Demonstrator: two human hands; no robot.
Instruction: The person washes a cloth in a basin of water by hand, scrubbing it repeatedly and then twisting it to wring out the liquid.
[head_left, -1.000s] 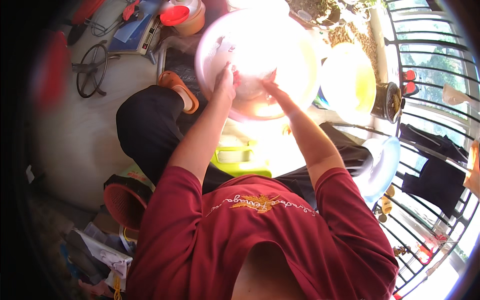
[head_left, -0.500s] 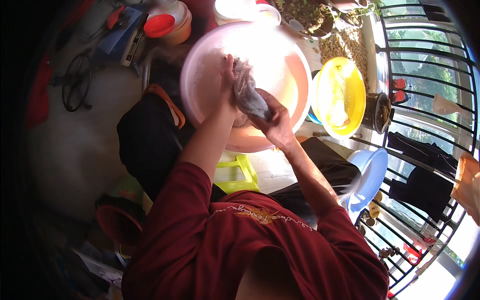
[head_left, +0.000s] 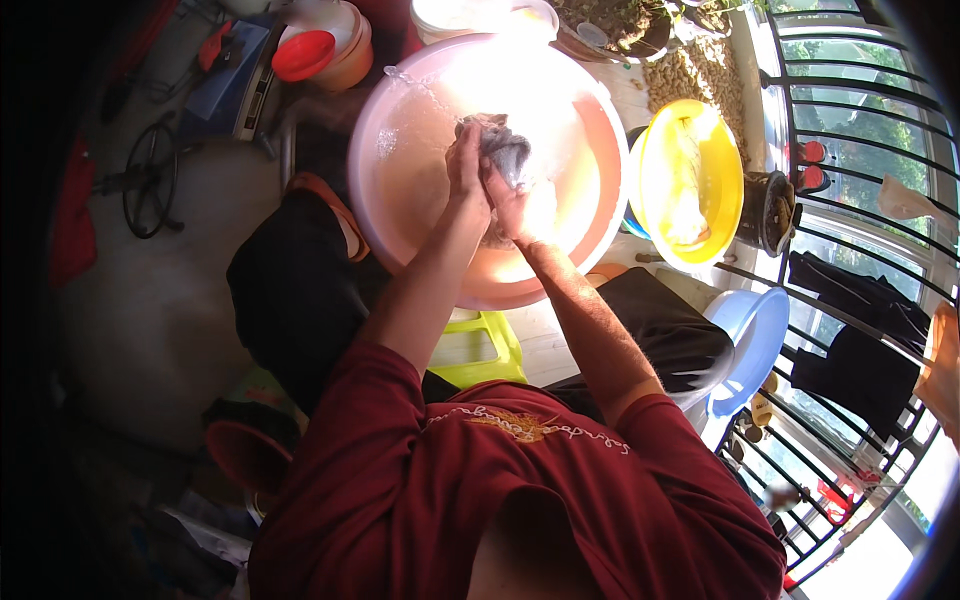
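A large pink basin [head_left: 364, 205] stands in front of me, its far side washed out by sunlight. Over its middle I hold a wet grey sock [head_left: 508, 152], bunched up between my palms. My left hand [head_left: 464, 172] presses on it from the left with closed fingers. From the right, my right hand [head_left: 508, 204] is wrapped round it, partly lost in glare. The two hands touch at the heels. Water splashes [head_left: 412, 80] over the basin's far left rim.
To the right are a yellow basin [head_left: 734, 190] with pale cloth [head_left: 686, 185] in it and a blue basin [head_left: 760, 350]. A lime-green stool [head_left: 510, 350] is between my knees. Buckets, a red bowl [head_left: 303, 55] and potted plants [head_left: 625, 25] line the far side; window bars run along the right.
My hands have come together, and the sock, stretched out between them before, is now bunched up. Water now splashes at the basin's far left. The view has shifted slightly.
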